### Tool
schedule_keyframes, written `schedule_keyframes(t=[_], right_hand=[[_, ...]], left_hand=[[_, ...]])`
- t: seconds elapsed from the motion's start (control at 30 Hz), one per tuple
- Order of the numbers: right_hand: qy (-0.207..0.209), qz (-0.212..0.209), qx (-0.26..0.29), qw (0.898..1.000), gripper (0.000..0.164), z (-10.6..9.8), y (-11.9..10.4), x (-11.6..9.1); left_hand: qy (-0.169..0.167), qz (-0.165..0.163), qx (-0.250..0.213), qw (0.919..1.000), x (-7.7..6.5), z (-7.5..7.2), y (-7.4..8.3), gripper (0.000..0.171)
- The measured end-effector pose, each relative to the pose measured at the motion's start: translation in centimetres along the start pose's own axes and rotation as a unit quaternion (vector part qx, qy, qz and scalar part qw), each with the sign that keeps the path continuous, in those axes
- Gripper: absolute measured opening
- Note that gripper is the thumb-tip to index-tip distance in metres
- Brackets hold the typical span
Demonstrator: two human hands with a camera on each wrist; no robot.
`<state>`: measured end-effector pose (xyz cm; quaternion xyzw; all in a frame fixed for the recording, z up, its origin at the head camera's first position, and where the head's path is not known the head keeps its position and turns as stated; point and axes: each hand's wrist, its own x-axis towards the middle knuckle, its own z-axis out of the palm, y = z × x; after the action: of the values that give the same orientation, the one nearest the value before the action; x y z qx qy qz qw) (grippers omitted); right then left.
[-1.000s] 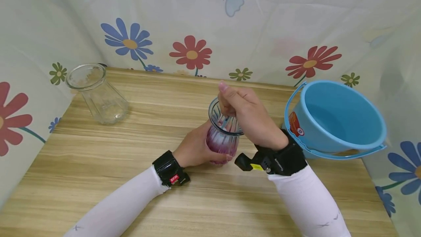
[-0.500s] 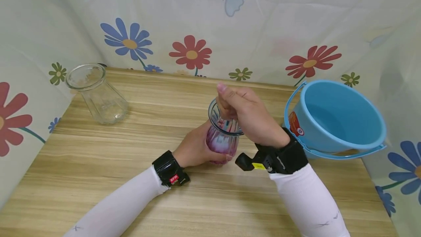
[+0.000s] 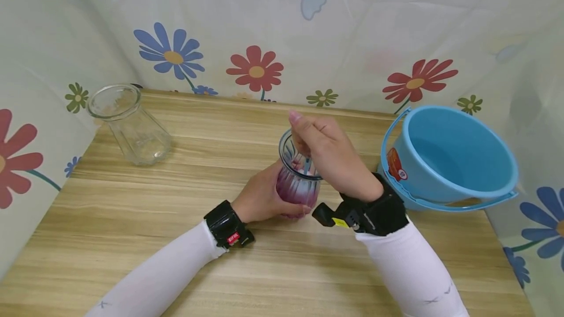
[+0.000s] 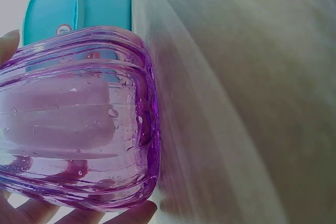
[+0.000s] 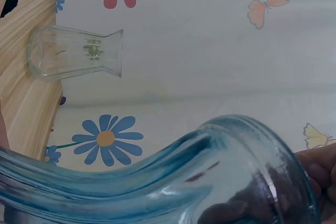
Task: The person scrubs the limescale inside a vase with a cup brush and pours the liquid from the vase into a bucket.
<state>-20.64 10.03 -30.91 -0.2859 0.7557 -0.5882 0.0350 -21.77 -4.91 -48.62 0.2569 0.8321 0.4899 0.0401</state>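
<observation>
My left hand (image 3: 260, 194) grips the lower body of a ribbed glass vase (image 3: 296, 192), blue at the top and purple below. The vase stands on the table, its mouth leaning slightly away from me. Over its rim, my right hand (image 3: 330, 155) has its fingers curled round a thin blue handle (image 3: 307, 166) that goes down inside. In the left wrist view, a pale, thick, rounded head (image 4: 58, 111), like that of a sponge bottle brush, shows through the glass. Water drops cling to the vase wall. The handle's upper end is hidden in my right hand.
A clear glass vase (image 3: 140, 133) stands at the back left of the wooden table (image 3: 211, 126). On the right is a light blue bucket (image 3: 445, 160), its handle hanging down at the front. Flower-printed sheeting (image 3: 352, 33) hangs close behind and at both sides.
My right hand has shifted only slightly over the vase mouth. The blue handle and the pale head have moved a little inside the vase. My left hand stays in place.
</observation>
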Motion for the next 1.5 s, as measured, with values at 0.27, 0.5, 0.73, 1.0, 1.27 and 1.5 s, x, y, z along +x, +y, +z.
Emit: schedule_keyframes(t=[0.27,0.5,0.73,1.0,1.27,1.5], right_hand=[[0.003,-0.014,0.041,0.999,0.054,-0.01,0.12,0.16],[-0.014,-0.038,0.108,0.993,0.05,-0.25,0.32,0.23],[-0.044,-0.037,0.144,0.988,0.049,-0.39,0.32,0.22],[-0.069,-0.015,0.109,0.992,0.053,-0.39,0.09,0.09],[-0.028,-0.002,0.03,0.999,0.057,-0.24,-0.05,-0.21],[0.021,-0.019,0.012,1.0,0.056,0.0,-0.03,-0.28]], left_hand=[[0.0,-0.009,0.002,1.0,-0.01,-0.13,0.15,0.093],[0.0,-0.003,0.0,1.0,0.06,-0.03,0.32,0.092],[0.0,-0.009,-0.003,1.0,0.02,-0.12,0.3,0.091],[0.0,0.006,-0.002,1.0,0.07,0.0,0.14,0.09],[0.0,0.009,0.002,1.0,0.08,0.07,-0.02,0.089],[0.005,0.007,0.01,0.9999,0.05,0.02,-0.12,0.091]])
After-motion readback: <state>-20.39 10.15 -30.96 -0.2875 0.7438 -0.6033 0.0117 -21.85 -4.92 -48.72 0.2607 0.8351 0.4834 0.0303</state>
